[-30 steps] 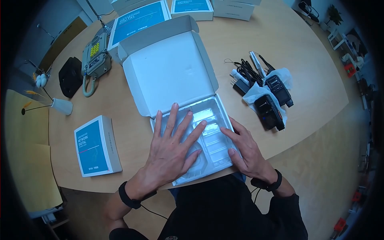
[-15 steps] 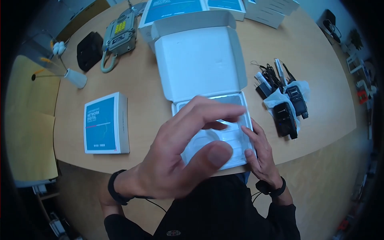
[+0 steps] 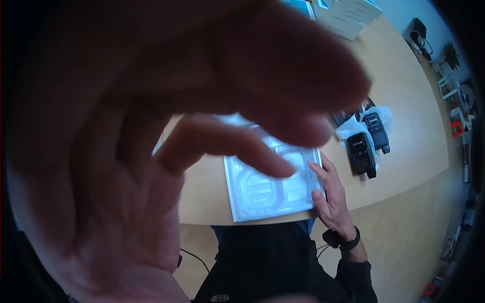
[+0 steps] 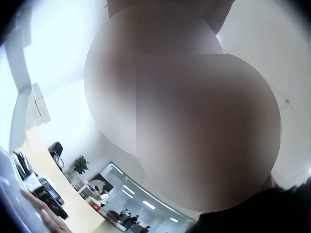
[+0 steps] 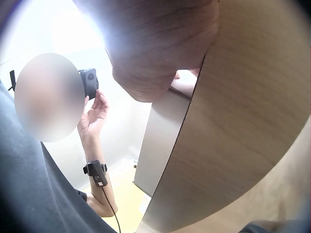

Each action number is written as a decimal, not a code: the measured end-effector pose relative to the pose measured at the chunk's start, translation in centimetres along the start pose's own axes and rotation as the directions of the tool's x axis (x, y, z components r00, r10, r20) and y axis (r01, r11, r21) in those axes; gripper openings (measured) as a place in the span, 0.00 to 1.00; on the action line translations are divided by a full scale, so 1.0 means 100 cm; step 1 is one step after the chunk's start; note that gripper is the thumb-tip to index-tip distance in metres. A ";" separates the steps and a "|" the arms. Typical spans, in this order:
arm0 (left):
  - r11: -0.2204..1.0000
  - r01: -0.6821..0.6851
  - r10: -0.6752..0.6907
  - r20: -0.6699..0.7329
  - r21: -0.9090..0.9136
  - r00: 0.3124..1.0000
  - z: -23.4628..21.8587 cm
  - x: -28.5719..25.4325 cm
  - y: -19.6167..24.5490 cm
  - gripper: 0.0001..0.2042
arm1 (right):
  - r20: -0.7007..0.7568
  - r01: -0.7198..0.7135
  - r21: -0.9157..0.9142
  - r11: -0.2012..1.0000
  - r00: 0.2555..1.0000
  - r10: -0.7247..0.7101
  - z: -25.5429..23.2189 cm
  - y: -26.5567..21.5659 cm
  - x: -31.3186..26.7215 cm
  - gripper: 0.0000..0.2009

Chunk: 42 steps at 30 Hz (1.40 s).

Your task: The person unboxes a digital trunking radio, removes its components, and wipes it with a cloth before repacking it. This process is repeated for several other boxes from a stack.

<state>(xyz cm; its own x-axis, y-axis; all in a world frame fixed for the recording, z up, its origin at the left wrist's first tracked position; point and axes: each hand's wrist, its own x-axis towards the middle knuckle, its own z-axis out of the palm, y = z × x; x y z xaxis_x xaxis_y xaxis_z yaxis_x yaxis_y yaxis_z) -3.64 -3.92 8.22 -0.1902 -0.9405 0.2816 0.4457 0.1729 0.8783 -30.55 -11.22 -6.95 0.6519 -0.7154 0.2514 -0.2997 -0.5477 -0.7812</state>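
In the head view the left hand point(image 3: 151, 126), raised close to the camera, has loosely bent fingers and covers much of the picture. The right wrist view shows this left hand point(image 5: 95, 116) lifted beside a head-worn camera point(image 5: 89, 82); contact with it cannot be told. Below, the right hand point(image 3: 331, 197) rests along the right edge of a white box with a clear moulded tray point(image 3: 260, 194) inside. Its thumb and forefinger lie at the rim. The box's lid is mostly hidden behind the left hand. Close up, the right hand point(image 5: 160, 53) appears at the table edge.
Two black handheld radios point(image 3: 361, 154) on white wrapping lie right of the box on the wooden table point(image 3: 414, 131). More boxes point(image 3: 343, 22) stand at the back. A cable point(image 3: 197, 257) hangs near the person's lap.
The left hand has risen from the tray up to the head camera and hides the left side of the view. The right hand has stayed at the box's edge.
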 end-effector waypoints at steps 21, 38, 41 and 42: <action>0.957 -0.119 0.133 0.037 -0.264 0.990 0.015 -0.042 -0.005 0.30 | -0.012 -0.020 0.007 1.000 1.000 0.020 0.001 -0.001 -0.001 0.24; 0.897 -0.124 0.060 -0.162 -0.425 0.985 -0.016 -0.042 -0.045 0.33 | 0.002 -0.003 0.012 1.000 1.000 0.003 0.001 0.001 -0.002 0.25; 0.845 -0.166 0.027 -0.269 -0.508 0.963 -0.013 -0.045 -0.049 0.34 | -0.005 -0.023 0.001 1.000 1.000 0.023 0.002 0.000 0.000 0.25; 0.844 -0.164 0.023 -0.271 -0.511 0.962 -0.015 -0.048 -0.051 0.34 | -0.010 -0.018 -0.003 1.000 1.000 0.018 0.002 0.000 0.000 0.25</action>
<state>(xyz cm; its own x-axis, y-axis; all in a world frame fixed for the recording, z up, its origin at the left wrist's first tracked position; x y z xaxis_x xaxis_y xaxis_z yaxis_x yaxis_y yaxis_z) -3.70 -0.73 1.79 0.0644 -0.9803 0.1869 0.8542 0.1510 0.4976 -30.40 -11.11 -7.11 0.6393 -0.7295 0.2430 -0.3135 -0.5359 -0.7840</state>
